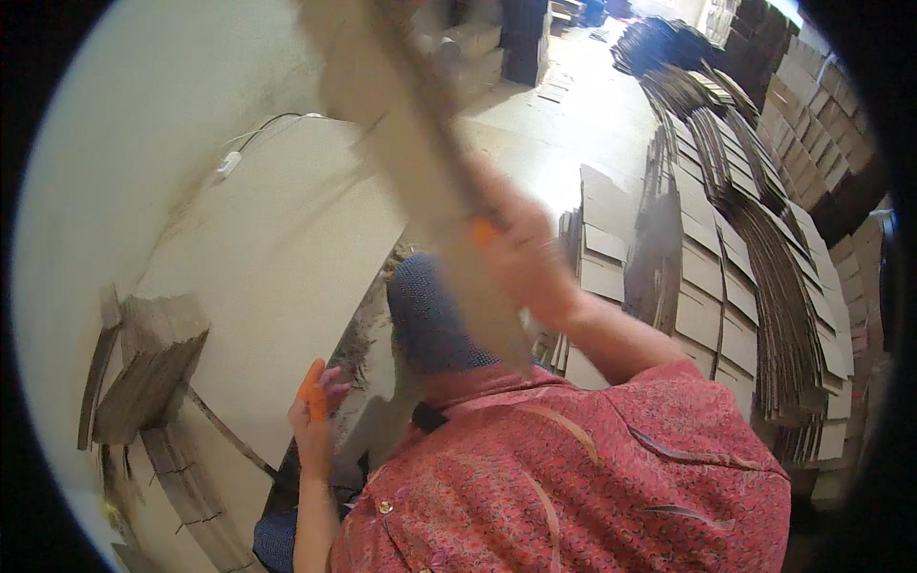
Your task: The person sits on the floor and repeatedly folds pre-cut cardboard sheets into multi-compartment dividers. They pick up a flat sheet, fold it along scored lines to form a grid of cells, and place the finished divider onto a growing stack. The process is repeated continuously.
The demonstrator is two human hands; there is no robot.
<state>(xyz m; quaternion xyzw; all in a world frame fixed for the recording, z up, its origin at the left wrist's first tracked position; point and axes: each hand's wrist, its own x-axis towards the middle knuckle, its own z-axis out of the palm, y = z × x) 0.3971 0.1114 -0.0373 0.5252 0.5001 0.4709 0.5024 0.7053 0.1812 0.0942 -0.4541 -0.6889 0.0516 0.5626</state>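
To your right, long rows of overlapping grey-brown flat cardboard pieces (702, 277) run along the floor, with taller stacks of tan cardboard (812, 119) behind them at the upper right. To your left is a broad pale flat surface (277, 220) with a dark edge; on its far side lies a small white power strip (229, 164) with a dark cable. A small block of stacked grey-brown cardboard (153, 358) stands near the left rim of the view.

The long tan cardboard piece (420, 186), badly blurred, slants from the top of the view down across its middle, in front of your dark blue dotted clothing (420, 310), and hides part of the pale surface and the floor.

Your right arm is bent and raised in front of you; your right hand (525, 253) is closed over the right edge of that long piece, though blur hides the exact finger positions. Your left hand (320, 406) is upright near the dark edge, forearm nearly vertical, its orange-covered finger pointing up, the fingers loosely parted with nothing visible in them.
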